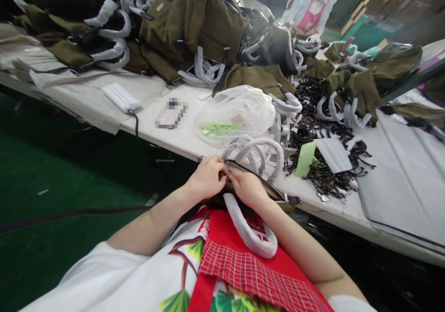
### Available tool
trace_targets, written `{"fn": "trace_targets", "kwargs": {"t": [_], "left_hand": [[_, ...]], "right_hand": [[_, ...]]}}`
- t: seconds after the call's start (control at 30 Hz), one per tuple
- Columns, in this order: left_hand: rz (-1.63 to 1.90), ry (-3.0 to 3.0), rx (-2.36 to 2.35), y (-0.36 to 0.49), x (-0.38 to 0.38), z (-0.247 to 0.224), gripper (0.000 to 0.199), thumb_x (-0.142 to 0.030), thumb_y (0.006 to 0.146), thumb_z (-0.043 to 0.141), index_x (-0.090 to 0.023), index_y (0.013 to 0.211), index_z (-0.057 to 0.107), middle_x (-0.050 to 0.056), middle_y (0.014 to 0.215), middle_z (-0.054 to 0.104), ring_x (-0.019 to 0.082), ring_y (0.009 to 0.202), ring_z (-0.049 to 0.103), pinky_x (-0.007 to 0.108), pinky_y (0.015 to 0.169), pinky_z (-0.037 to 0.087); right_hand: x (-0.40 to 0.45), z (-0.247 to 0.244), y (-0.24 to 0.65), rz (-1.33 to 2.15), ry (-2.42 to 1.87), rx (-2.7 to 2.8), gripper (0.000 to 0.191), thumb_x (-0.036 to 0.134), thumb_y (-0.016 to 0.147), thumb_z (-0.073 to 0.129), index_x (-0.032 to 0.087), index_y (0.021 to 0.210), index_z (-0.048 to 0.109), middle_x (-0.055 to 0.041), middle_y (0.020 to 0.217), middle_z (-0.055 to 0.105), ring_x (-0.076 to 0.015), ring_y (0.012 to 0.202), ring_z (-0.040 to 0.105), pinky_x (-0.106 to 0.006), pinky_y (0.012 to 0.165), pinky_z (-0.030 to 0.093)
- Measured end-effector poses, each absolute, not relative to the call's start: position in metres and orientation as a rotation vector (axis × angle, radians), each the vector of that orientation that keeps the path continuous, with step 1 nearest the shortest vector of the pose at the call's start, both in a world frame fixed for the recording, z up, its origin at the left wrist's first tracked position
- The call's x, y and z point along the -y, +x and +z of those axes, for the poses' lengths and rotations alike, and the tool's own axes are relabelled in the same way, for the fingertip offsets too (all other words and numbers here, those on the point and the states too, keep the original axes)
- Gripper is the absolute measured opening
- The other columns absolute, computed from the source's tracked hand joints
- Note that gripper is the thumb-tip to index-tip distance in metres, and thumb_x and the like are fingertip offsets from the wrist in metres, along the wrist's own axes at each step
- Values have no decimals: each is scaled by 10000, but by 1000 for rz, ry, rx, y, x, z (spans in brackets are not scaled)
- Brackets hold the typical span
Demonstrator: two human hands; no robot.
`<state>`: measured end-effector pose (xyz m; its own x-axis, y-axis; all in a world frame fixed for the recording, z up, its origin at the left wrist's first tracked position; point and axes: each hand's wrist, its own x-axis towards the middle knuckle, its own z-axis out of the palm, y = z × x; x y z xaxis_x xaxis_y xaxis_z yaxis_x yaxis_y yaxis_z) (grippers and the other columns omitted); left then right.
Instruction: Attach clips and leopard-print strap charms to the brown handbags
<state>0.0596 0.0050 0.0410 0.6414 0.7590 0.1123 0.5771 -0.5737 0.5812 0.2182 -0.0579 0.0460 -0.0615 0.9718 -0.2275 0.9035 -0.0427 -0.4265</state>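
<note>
At the table's front edge, an olive-brown handbag (288, 207) rests against my body with its top opening facing up. One of its handles (255, 238), wrapped in white, hangs over my red apron, and another wrapped handle (274, 147) arches on the far side. My left hand (207, 178) is closed at the left end of the opening, its fingertips pinching the bag's edge. Right beside it, my right hand (248, 189) pinches the same spot, where a small metal bit shows between the fingers. Its exact kind is too small to make out.
A clear plastic bag (243, 110) with green slips lies just beyond the handbag. To its left are a phone (171, 113) and a white corded device (120, 97). More olive bags (194, 24) pile up behind; dark straps (327, 177) heap on the right. A person (309, 13) stands across the table.
</note>
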Motion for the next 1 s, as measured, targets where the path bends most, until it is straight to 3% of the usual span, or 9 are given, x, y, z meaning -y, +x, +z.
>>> {"fn": "trace_targets", "kwargs": {"t": [0.23, 0.4, 0.47, 0.57, 0.67, 0.87, 0.93, 1.0], "left_hand": [[337, 2528, -1102, 66, -4, 50, 33, -136, 707, 650, -169, 710, 648, 115, 911, 611, 289, 897, 603, 444, 830, 532], [332, 2522, -1004, 66, -14, 52, 91, -137, 739, 651, -185, 663, 665, 94, 895, 626, 266, 904, 616, 422, 831, 535], [377, 2482, -970, 66, -15, 51, 78, -152, 754, 657, -190, 690, 681, 89, 973, 643, 274, 975, 613, 446, 881, 521], [480, 2418, -922, 63, -14, 50, 64, -174, 777, 654, -186, 719, 680, 95, 1137, 629, 295, 1105, 583, 495, 969, 472], [600, 2308, -933, 59, -14, 54, 102, -194, 819, 615, -178, 730, 662, 98, 1135, 620, 271, 1103, 587, 466, 979, 467], [904, 2140, -979, 54, -23, 75, 160, -297, 879, 579, -178, 802, 653, 86, 1059, 603, 211, 1028, 606, 358, 952, 488], [881, 2189, -917, 57, -28, 78, 166, -303, 876, 579, -179, 800, 659, 85, 1055, 611, 215, 1028, 610, 355, 945, 489], [800, 2240, -845, 63, -35, 79, 173, -303, 869, 580, -183, 778, 664, 81, 1049, 632, 220, 1006, 625, 364, 931, 495]], "right_hand": [[57, 50, 211, 585, -2106, 2211, 287, 273, 990, 388, 190, 892, 645, -83, 847, 736, -209, 757, 682, -297, 669, 433], [64, 55, 214, 571, -2099, 2109, 237, 277, 966, 427, 190, 887, 633, -78, 829, 719, -219, 773, 677, -308, 706, 453], [67, 57, 218, 490, -2046, 1980, 181, 254, 928, 483, 175, 1006, 625, -93, 935, 707, -231, 859, 669, -322, 772, 475], [69, 56, 223, 470, -1798, 1846, 340, 170, 849, 546, 159, 1186, 579, -116, 1142, 647, -230, 1043, 620, -343, 912, 478], [66, 48, 226, 649, -1581, 1792, 288, 134, 816, 575, 173, 1093, 644, -94, 1101, 646, -204, 1036, 611, -329, 940, 481], [61, 38, 220, 905, -1389, 1507, 131, 244, 881, 584, 189, 909, 700, -56, 966, 688, -172, 920, 624, -315, 875, 478], [61, 36, 220, 1070, -1348, 1311, 193, 314, 910, 550, 187, 859, 686, -25, 828, 687, -136, 743, 602, -273, 727, 475], [62, 34, 222, 1263, -1304, 1074, 264, 416, 904, 555, 181, 860, 669, 14, 687, 635, -87, 527, 479, -225, 520, 375]]}}
